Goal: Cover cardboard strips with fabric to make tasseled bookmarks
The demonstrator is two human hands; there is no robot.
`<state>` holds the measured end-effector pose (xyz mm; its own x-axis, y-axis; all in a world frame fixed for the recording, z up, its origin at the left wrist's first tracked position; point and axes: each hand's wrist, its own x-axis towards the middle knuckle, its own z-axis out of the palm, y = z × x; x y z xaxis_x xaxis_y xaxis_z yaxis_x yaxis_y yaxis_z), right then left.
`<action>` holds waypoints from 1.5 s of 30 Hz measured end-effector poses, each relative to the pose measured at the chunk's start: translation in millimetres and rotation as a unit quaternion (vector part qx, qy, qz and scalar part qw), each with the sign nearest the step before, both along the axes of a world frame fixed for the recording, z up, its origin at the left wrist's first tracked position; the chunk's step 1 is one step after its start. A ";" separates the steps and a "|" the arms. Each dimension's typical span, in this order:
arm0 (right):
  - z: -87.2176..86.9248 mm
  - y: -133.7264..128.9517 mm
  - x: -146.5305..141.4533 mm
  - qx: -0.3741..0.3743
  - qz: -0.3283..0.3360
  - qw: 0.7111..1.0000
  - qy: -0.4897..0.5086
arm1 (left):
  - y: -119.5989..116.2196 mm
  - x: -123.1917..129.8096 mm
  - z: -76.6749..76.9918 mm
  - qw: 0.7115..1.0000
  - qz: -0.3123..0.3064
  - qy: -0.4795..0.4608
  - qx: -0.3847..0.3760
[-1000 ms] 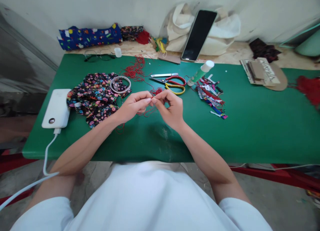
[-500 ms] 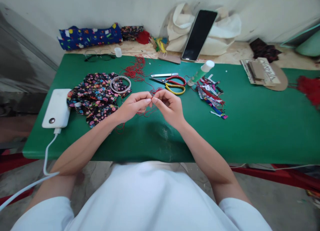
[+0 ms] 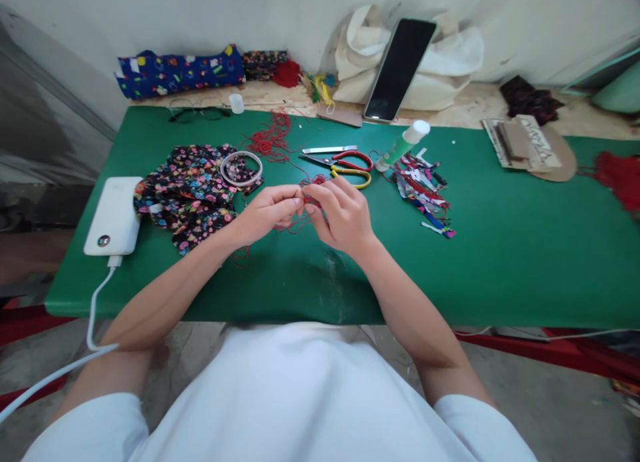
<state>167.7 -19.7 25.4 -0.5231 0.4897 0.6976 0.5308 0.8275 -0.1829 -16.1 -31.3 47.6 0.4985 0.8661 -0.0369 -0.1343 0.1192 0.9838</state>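
Thin red string [image 3: 299, 226] hangs in loose loops under and between my hands at the middle of the green table. My left hand [image 3: 270, 212] is closed, thumb pressed on the fingers, pinching the string. Beside it my right hand [image 3: 343, 215] is curled, its thumb and fingertips at the same string near the left fingertips. Just beyond the hands lie scissors [image 3: 356, 177] with one red and one yellow handle, and metal tweezers [image 3: 330, 150]. A heap of red string [image 3: 270, 139] is further back.
Floral cloth [image 3: 187, 189] with a tape roll [image 3: 224, 169] and a white power bank [image 3: 114, 215] are on the left. A glue stick [image 3: 404, 145] and fabric strips [image 3: 423, 189] lie to the right. A phone [image 3: 400, 69] leans at the back; cardboard pieces [image 3: 560, 159] sit far right.
My right hand has turned and shifted slightly to the right, its fingers more raised and spread over the string. My left hand has barely moved.
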 end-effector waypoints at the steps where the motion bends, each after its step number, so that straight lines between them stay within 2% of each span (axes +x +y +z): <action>1: 0.0 0.8 0.9 0.006 -0.006 1.000 -0.020 | -0.1 0.2 0.5 1.000 -0.004 0.005 0.001; 5: 0.5 2.8 2.3 0.008 0.006 0.999 -0.047 | -0.5 0.3 2.7 0.999 -0.016 0.034 0.007; 10: -1.0 3.2 0.9 -0.003 0.037 0.999 -0.031 | -0.3 -0.9 0.4 0.996 -0.036 0.074 0.024; 16: -10.0 2.7 -3.0 -0.073 0.058 0.996 0.011 | 2.0 -3.0 -7.4 0.997 -0.051 0.057 0.028; 23: -10.2 -1.3 -7.3 -0.117 0.063 0.987 0.085 | 1.5 -0.4 -3.4 0.997 -0.062 0.037 0.019; 28: -6.0 -8.8 -13.1 -0.216 0.051 0.959 0.175 | -1.6 0.3 -0.7 0.999 -0.052 -0.002 0.004; 30: -7.3 -10.9 -16.5 -0.273 0.059 0.935 0.220 | -1.9 -0.6 1.6 0.999 -0.030 -0.031 -0.010; 32: -9.8 -12.9 -20.1 -0.334 0.101 0.907 0.235 | -1.0 -2.6 6.0 0.998 0.010 -0.057 -0.013; 36: -13.9 -21.7 -27.2 -0.455 0.206 0.854 0.148 | 4.8 -10.1 19.2 0.991 0.103 -0.088 -0.001; 38: -13.0 -29.3 -30.3 -0.526 0.259 0.800 0.127 | 8.6 -14.4 24.4 0.985 0.146 -0.092 -0.009; 42: -5.2 -43.3 -32.3 -0.652 0.368 0.646 0.150 | 14.5 -19.6 26.6 0.975 0.201 -0.092 -0.030; 43: -2.9 -45.0 -31.7 -0.671 0.383 0.618 0.145 | 15.2 -20.0 25.8 0.974 0.205 -0.092 -0.034; 45: 0.8 -45.2 -29.5 -0.697 0.397 0.589 0.100 | 16.0 -20.1 23.5 0.974 0.201 -0.095 -0.041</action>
